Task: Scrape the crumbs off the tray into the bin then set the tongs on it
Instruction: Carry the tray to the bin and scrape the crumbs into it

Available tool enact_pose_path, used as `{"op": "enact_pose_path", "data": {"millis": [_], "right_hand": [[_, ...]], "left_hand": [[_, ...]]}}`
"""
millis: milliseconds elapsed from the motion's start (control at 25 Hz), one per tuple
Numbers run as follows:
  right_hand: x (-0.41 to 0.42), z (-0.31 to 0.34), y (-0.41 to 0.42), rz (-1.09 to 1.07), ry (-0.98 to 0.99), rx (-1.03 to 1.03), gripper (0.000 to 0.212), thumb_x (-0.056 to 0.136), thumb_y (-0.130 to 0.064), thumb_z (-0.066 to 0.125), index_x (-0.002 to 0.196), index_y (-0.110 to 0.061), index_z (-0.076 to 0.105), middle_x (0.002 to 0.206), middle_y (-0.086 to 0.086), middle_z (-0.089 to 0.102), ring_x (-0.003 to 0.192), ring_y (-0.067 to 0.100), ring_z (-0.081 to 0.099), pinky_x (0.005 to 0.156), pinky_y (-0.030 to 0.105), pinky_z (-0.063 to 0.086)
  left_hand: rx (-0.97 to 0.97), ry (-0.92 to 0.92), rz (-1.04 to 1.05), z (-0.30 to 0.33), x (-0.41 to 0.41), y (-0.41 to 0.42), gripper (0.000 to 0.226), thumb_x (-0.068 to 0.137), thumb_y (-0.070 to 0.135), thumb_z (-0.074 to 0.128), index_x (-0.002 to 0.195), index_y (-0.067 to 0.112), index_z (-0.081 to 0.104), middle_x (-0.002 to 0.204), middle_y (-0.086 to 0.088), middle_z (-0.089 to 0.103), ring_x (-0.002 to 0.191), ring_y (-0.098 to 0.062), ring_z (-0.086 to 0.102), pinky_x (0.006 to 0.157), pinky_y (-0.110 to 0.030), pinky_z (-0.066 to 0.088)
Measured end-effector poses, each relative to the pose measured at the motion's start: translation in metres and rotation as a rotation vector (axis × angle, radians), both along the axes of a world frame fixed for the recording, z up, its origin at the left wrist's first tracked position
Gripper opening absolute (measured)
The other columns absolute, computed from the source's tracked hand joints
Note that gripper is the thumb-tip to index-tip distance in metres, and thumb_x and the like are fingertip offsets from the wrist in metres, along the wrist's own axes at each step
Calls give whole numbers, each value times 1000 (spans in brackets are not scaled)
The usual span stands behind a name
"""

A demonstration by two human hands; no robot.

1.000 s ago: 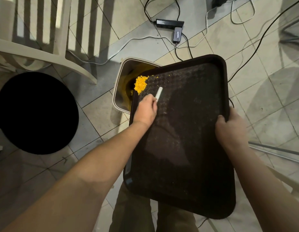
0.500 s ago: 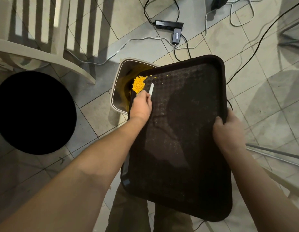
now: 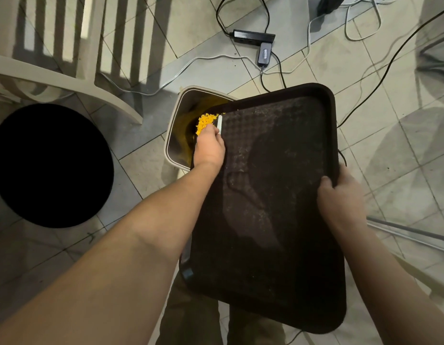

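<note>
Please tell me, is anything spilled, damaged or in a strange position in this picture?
No spill shows. The yellow crumbs sit heaped at the tray corner over the open bin, pushed by the white scraper in the left hand. Pale dusty residue covers the tray. Loose cables and a power adapter lie on the floor near the bin.

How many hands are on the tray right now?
2. The right hand grips the tray at its right rim; the left hand works a white scraper against the crumbs near the bin.
</note>
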State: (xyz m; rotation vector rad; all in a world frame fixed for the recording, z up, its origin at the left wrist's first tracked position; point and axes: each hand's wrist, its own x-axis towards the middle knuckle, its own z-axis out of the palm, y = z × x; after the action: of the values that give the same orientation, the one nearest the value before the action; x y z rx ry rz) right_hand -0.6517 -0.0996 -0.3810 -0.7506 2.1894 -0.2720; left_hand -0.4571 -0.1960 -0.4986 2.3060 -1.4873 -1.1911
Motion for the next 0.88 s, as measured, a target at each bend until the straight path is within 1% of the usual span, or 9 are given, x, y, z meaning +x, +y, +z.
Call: {"op": "enact_pose_path", "data": {"millis": [120, 200, 360, 440, 480, 560, 640, 720, 880], "right_hand": [[2, 0, -2, -7, -1, -28, 31, 94, -17, 41, 123, -24, 51, 96, -6, 55, 87, 13, 50, 82, 33, 45], [4, 0, -4, -3, -5, -40, 31, 94, -15, 41, 123, -22, 51, 95, -5, 55, 87, 13, 50, 81, 32, 44], [3, 1, -5, -1, -9, -49, 33, 94, -15, 41, 125, -21, 50, 97, -6, 54, 89, 12, 49, 84, 32, 44], [2, 2, -4, 2, -6, -41, 35, 93, -16, 41, 127, -22, 49, 100, -6, 55, 92, 13, 49, 88, 37, 46], [3, 3, -4, 2, -3, -38, 35, 93, -16, 40, 127, -24, 48, 100, -6, 55, 92, 13, 49, 88, 38, 46], [3, 5, -3, 3, -1, -26, 35, 94, -17, 40, 127, -26, 48, 99, -6, 55, 91, 14, 50, 86, 37, 46], [3, 6, -3, -3, -7, -15, 35, 94, -17, 40, 126, -26, 48, 97, -6, 55, 89, 14, 50, 82, 34, 45], [4, 7, -3, -5, -5, -12, 34, 93, -17, 40, 125, -26, 49, 97, -5, 56, 88, 15, 51, 82, 35, 45], [3, 11, -3, -12, 25, -1, 33, 94, -16, 41, 125, -22, 49, 93, -5, 53, 85, 14, 49, 82, 36, 45]], "left_hand": [[-112, 158, -157, 8, -19, -1, 14, 92, 13, 48, 97, 3, 57, 99, -13, 62, 87, -26, 59, 76, -32, 47], [-133, 187, -179, 10, -31, -4, 12, 91, 12, 49, 95, 3, 57, 99, -12, 62, 86, -26, 59, 76, -34, 49], [-25, 29, 9, 4, -17, -16, 15, 90, 12, 48, 99, 4, 57, 101, -14, 62, 86, -28, 58, 76, -31, 45], [36, -37, 120, -2, 2, -17, 18, 90, 12, 47, 104, 4, 57, 107, -15, 61, 94, -30, 59, 82, -32, 46], [30, -37, 123, -3, 8, -16, 18, 90, 11, 47, 104, 4, 57, 108, -15, 61, 94, -30, 59, 82, -31, 46], [-14, 28, 64, -1, 10, -13, 15, 90, 12, 48, 101, 5, 57, 102, -15, 62, 84, -25, 57, 77, -28, 45], [-34, 89, -9, 1, 2, -9, 12, 90, 12, 49, 96, 6, 57, 95, -15, 64, 80, -27, 58, 75, -29, 46], [-17, 94, -36, -1, -1, -8, 10, 90, 12, 49, 94, 7, 58, 94, -14, 64, 84, -30, 60, 76, -33, 48], [48, -27, 31, -8, 16, -16, 15, 90, 11, 47, 100, 7, 57, 107, -15, 61, 94, -33, 59, 85, -33, 48]]}}
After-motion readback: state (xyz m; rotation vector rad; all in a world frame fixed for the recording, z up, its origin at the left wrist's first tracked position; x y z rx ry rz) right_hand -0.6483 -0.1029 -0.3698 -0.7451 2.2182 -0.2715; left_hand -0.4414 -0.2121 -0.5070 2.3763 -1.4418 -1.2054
